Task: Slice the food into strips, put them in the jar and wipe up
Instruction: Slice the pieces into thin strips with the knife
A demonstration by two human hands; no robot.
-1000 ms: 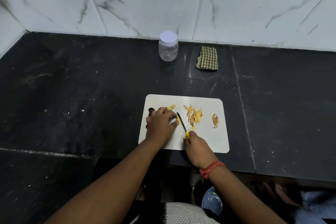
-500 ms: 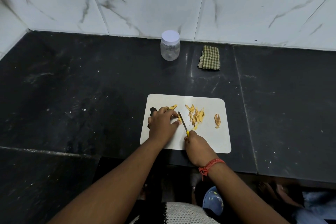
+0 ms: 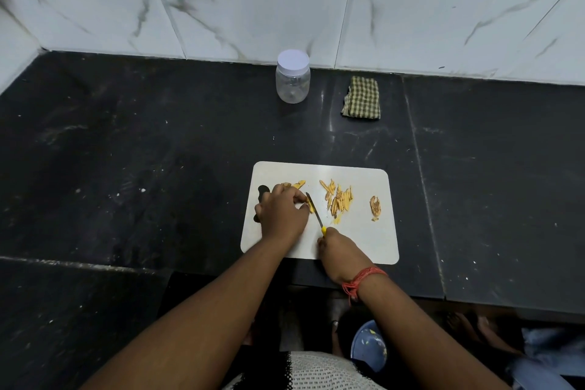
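Pinching a small yellow piece of food (image 3: 311,206) against the cutting board (image 3: 361,241), the left hand (image 3: 281,211) has its fingers curled down over it, so most of the piece is hidden. The knife (image 3: 314,209) lies just beside those fingertips, its blade touching the piece. The right hand (image 3: 340,250) is closed around the yellow handle, of which only the tip shows.

Compared with a second ago, both hands are in nearly the same place and the blade has the same slant; the pile looks no bigger. The small shift on screen seems to come from the head camera. This suggests the slicing continues in small strokes and one more cut is being made on the same piece.

To the right of the blade lies the pile of cut strips (image 3: 338,199), and a few more pieces (image 3: 296,184) sit above the left hand. Further right, a brownish scrap (image 3: 375,206) is apart from the pile; it may be peel.

Well behind the board, near the wall, the jar (image 3: 292,76) stands with its lid on and looks empty. The checked cloth (image 3: 361,98) lies folded beside it. So the filling and the wiping are not yet started.
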